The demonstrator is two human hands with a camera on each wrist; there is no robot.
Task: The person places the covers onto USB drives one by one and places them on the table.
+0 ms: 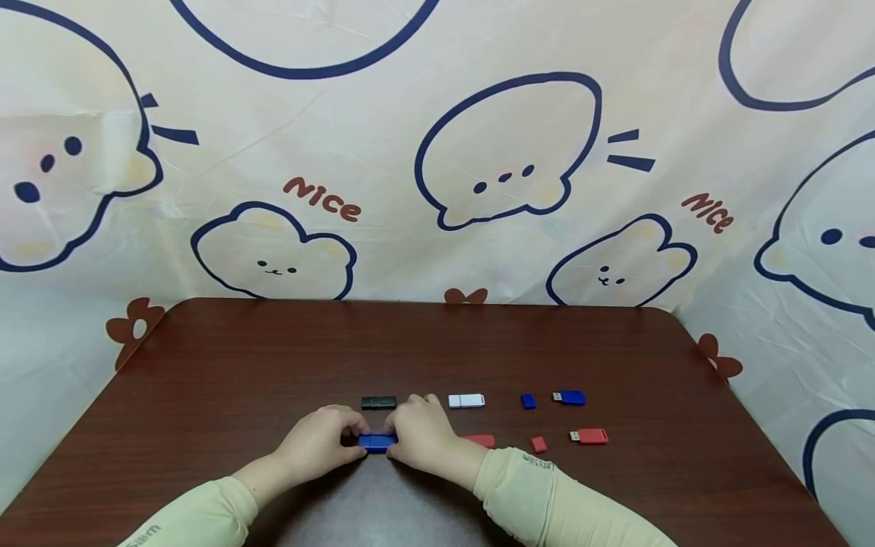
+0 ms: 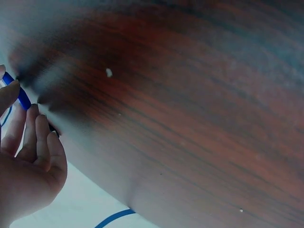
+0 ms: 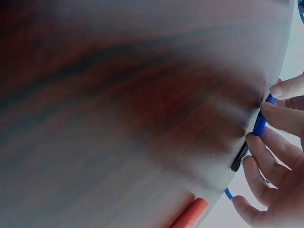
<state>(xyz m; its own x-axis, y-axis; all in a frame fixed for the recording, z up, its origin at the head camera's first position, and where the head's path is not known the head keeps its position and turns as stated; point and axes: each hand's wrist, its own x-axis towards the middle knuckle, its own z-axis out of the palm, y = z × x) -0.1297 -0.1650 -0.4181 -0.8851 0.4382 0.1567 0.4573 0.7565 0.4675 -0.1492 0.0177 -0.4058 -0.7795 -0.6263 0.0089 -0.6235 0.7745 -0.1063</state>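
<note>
Near the middle of the table, a blue USB flash drive (image 1: 377,443) lies lengthwise between both hands. My left hand (image 1: 317,444) pinches its left end between thumb and fingers. The right hand (image 1: 425,433) pinches the other end. In the left wrist view the blue drive (image 2: 23,99) shows at the far left, by the fingertips. The right wrist view shows the drive (image 3: 260,122) between the thumb and fingers at the right edge. Just behind the hands lies a black USB flash drive (image 1: 379,403). A red USB flash drive (image 1: 481,441) is partly hidden by the right wrist.
Right of the hands lie a white USB flash drive (image 1: 466,400), a blue cap (image 1: 529,401) beside an uncapped blue drive (image 1: 569,397), and a red cap (image 1: 538,444) beside an uncapped red drive (image 1: 589,436). A patterned curtain (image 1: 383,152) surrounds the brown table (image 1: 273,334).
</note>
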